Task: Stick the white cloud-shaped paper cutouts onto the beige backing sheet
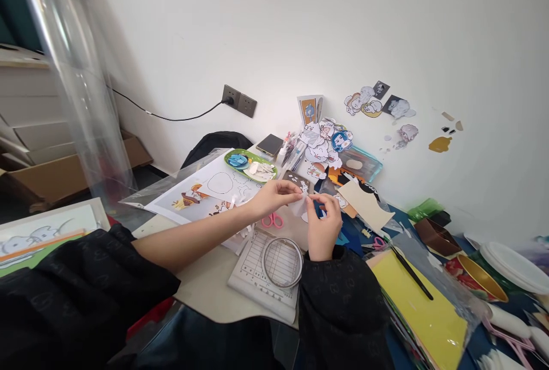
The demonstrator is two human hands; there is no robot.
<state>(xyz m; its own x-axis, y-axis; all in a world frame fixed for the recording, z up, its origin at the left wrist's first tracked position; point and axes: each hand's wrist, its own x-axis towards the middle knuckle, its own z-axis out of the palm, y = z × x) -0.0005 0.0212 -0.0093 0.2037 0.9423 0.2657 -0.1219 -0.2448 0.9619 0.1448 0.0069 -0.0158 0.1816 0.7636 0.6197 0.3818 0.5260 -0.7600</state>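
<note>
Over the middle of the desk my left hand (281, 195) and my right hand (325, 222) meet, fingertips nearly touching. Both pinch a small, thin, whitish translucent piece (298, 206), which may be film or paper; its exact kind is too small to tell. Behind it lies a dark card with white cut-out shapes (295, 179). Pink-handled scissors (273, 220) rest on the desk just below my left hand. Nearer to me, a roll of tape or a ring (282, 262) lies on a printed form pad (263, 278).
A green tray (227, 155) of blue and white scraps stands at the back left, beside printed drawings (184, 195). Character cut-outs (321, 141) lean near the wall. On the right are yellow paper (422, 307), a black pen (412, 273) and a gold-lined tin (480, 278).
</note>
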